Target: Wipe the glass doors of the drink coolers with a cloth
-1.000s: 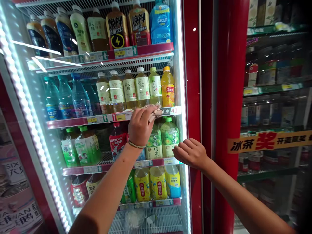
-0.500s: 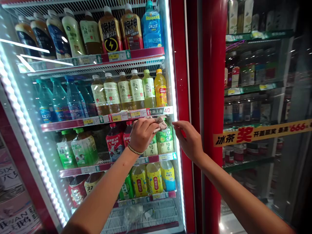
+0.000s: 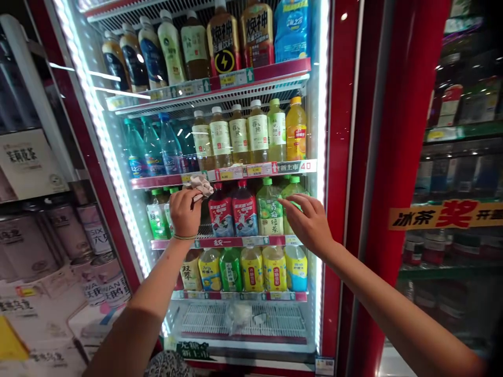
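Observation:
My left hand is closed around a crumpled off-white cloth, raised in front of the glass front of a lit drinks fridge. Behind the cloth are the third shelf's bottles, with a red-labelled bottle just to its right. My right hand is raised empty, its fingers loosely bent and apart, in front of a green tea bottle. Whether its fingertips touch the glass I cannot tell. A thin band circles my left wrist.
Bottles fill several shelves, with a price rail along each. On the bottom rack lies a clear plastic bundle. A red frame separates this fridge from a darker one at right. Stacked cartons and cans stand at left.
My left hand has moved left across the fridge front with the cloth, away from my right hand. The view has swung left, bringing the stacked cartons into sight. My right hand stays raised.

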The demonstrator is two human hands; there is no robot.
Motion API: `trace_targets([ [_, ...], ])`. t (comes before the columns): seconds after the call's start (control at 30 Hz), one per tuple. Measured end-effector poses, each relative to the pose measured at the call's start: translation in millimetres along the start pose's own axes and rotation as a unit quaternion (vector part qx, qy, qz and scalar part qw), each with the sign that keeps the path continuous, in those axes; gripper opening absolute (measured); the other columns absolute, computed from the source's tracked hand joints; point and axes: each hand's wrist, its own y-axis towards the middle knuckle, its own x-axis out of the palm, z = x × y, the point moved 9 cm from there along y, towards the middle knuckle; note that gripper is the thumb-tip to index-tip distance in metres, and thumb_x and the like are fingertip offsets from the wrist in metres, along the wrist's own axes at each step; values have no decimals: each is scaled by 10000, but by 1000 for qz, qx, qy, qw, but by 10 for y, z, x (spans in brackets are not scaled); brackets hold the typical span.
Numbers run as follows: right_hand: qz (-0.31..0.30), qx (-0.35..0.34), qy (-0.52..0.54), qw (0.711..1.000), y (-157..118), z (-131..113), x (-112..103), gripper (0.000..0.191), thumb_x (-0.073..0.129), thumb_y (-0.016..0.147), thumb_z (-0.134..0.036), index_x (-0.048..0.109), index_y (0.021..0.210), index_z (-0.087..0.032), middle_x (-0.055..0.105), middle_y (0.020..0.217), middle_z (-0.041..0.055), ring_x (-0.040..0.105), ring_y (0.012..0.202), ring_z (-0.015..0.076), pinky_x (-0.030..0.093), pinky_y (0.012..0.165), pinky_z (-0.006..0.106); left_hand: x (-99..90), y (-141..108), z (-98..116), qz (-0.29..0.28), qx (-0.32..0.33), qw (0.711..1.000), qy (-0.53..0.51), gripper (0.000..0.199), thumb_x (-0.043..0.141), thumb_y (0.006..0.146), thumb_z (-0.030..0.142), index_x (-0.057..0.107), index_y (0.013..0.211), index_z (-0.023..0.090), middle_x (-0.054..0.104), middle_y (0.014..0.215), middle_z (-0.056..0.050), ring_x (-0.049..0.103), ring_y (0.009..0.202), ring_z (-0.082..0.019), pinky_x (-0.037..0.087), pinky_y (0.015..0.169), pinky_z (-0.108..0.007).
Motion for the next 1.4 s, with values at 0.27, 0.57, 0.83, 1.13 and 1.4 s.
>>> trace_targets([
  [0.27,-17,-97,3,995,66,-579,317,562,616,967,-106,516,1493,-274,746,1183,55,640,1176,234,442,1011,399,321,52,606,-7,31,997,-72,86,642,964,197,722,968,229,730,882,-43,661,906,-203,554,864,-361],
  [0.57,42,18,-22,999,171,-77,3,512,567,947,-50,586,1400,-289,721,1115,73,640,1067,253,469,913,396,781,304,1279,-109,154,972,-138,165,602,972,144,721,1045,233,756,1007,-45,682,1001,-204,546,916,-361],
  [0.83,28,49,79,995,183,-55,-4,509,488,1001,-78,511,1470,-275,690,1243,115,643,1158,261,555,974,448,724,213,1170,-71,74,986,-135,176,585,988,177,727,1076,231,746,1042,-58,674,1050,-216,559,959,-378],
  [1.13,-58,100,83,990,498,-224,138,374,540,1025,-258,581,1383,-158,668,1252,177,608,1162,306,568,978,485,565,224,1027,-269,109,932,-216,516,504,992,144,463,1501,222,591,1443,-121,543,1357,-248,480,1150,-457],
  [1.4,-96,104,-24,990,722,-661,433,299,566,1011,-312,663,1186,-90,641,1256,211,562,1173,343,549,1022,495,309,139,719,-264,80,956,-99,307,518,973,156,665,1234,227,666,1186,-96,595,1164,-265,507,1021,-440],
])
